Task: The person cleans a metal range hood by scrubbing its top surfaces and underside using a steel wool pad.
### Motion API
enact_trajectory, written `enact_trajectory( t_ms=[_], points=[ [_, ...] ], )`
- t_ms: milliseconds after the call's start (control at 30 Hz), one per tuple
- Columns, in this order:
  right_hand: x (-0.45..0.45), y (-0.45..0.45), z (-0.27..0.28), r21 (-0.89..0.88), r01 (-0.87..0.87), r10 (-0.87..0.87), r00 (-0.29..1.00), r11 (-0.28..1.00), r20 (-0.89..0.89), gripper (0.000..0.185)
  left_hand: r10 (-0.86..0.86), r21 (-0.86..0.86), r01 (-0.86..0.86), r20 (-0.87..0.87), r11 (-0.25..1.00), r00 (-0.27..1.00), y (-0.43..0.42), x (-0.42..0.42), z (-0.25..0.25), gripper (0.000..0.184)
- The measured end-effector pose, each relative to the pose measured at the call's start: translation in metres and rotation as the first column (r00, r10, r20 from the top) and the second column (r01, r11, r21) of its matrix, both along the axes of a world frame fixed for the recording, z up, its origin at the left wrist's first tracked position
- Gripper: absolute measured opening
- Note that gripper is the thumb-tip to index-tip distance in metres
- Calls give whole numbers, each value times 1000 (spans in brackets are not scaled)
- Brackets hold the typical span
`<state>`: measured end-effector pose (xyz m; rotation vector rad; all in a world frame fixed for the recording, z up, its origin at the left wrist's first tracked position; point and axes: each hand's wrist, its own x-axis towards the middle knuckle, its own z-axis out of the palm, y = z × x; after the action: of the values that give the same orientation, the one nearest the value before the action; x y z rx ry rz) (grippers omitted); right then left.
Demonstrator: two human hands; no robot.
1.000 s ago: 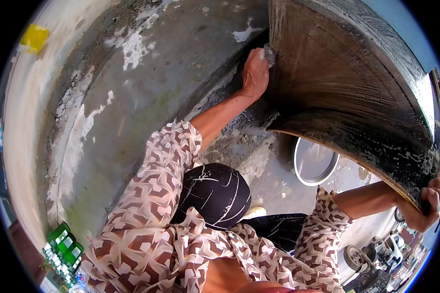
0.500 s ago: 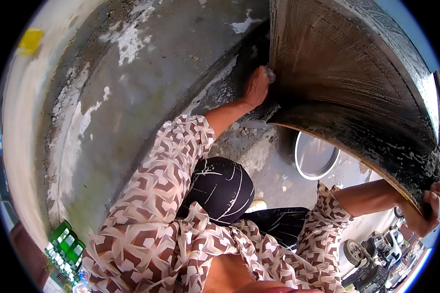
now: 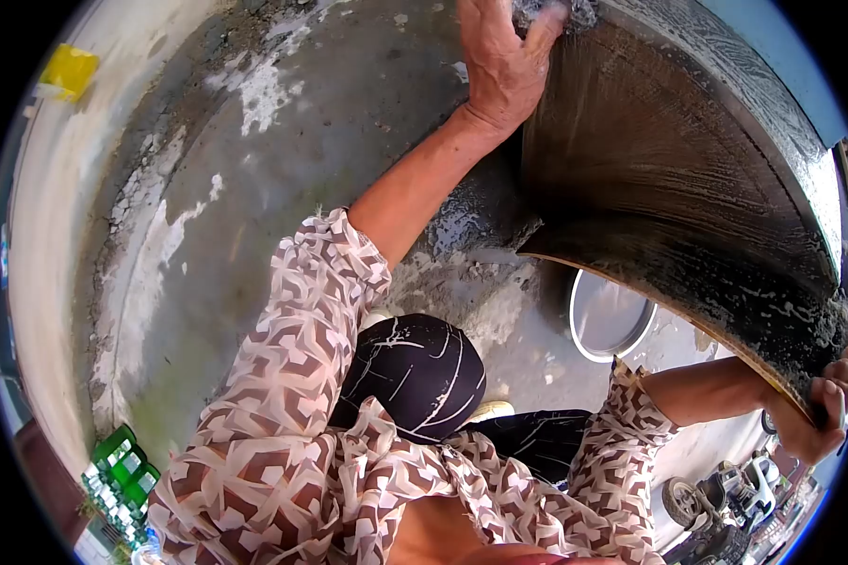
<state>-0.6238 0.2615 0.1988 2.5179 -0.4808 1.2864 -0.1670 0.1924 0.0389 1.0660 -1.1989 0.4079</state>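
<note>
With the left hand (image 3: pixel 504 66) up near twelve o'clock, pinched a wiry, crumpled grey scouring pad (image 3: pixel 579 13) between thumb and fingers, narrow grip, right by the upper edge of a large, curved, brown-and-black panel (image 3: pixel 669 160) at two o'clock. Could not tell touching from hovering up there, with part of the hand and pad cut off by the top of the view. And over at half past three, with the right hand (image 3: pixel 824 405), clamped tight onto the panel's lower far corner, fingers curled round the rim. Just below the panel's thin tan edge, toward half past three but nearer the middle, spotted a round, pale-rimmed basin (image 3: pixel 612 315) on the grey concrete floor (image 3: pixel 528 377). Down at six o'clock, caught a bent knee in black, white-streaked cloth (image 3: pixel 415 377). Farther out, picked up a dark motorbike with white parts (image 3: pixel 740 490) at four, green plastic crates (image 3: pixel 127 468) at eight and a bright yellow patch (image 3: pixel 69 72) at ten.
</note>
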Motion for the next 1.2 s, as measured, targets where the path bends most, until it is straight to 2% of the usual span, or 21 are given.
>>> enact_trajectory(
  t_ms=[33,67,133,267,400,500,600,633,733,800,867,967,1033,1100,1133,1200],
  points=[
    [-3,11,13,82,61,-50,990,995,-128,36,11,-33,-10,30,999,999,-5,-6,-26,31],
    [-2,12,10,70,32,-24,994,997,-110,34,22,-67,-18,60,998,998,-8,-12,-55,40],
    [2,7,-4,18,-56,55,997,998,59,32,-50,119,43,61,992,997,6,-28,-115,50],
    [1,-17,-28,-116,-118,153,921,986,360,29,-209,438,182,15,880,978,46,-36,-180,47],
    [14,-18,-38,-185,-118,190,875,976,445,30,-276,503,215,49,837,960,52,-20,-134,41],
    [21,-13,-37,-182,-140,208,876,973,436,32,-145,196,116,143,974,979,29,-14,-55,36],
    [24,-5,-31,-166,-188,239,892,968,384,36,-39,-129,69,220,989,975,-2,-23,11,39],
    [26,-3,-29,-141,-206,244,900,968,361,37,-12,-212,61,225,975,974,-4,-32,14,40],
    [29,-1,-26,-136,-243,277,889,960,365,42,-69,-136,101,221,985,973,3,-49,-28,42],
    [32,-9,-29,-158,-311,349,821,937,451,42,-217,102,194,330,976,919,28,-53,-85,42],
    [24,-15,-34,-131,-216,252,807,968,534,43,-378,328,286,266,900,887,46,-53,-115,39],
    [26,-24,-34,-95,-84,125,775,992,620,42,-370,370,314,88,874,925,52,-56,-86,35],
    [74,-14,-32,-69,-1,44,787,998,616,38,-297,132,284,93,950,950,30,-49,-37,32],
    [135,-1,-26,-71,49,5,787,996,617,35,-135,-84,142,89,986,987,5,-39,10,34],
    [155,0,-23,-77,58,4,772,995,636,35,-53,-120,65,97,991,994,-3,-39,17,36],
    [169,1,-21,-84,21,47,683,996,729,38,-155,-45,161,115,986,981,8,-56,8,38]
  ],
)
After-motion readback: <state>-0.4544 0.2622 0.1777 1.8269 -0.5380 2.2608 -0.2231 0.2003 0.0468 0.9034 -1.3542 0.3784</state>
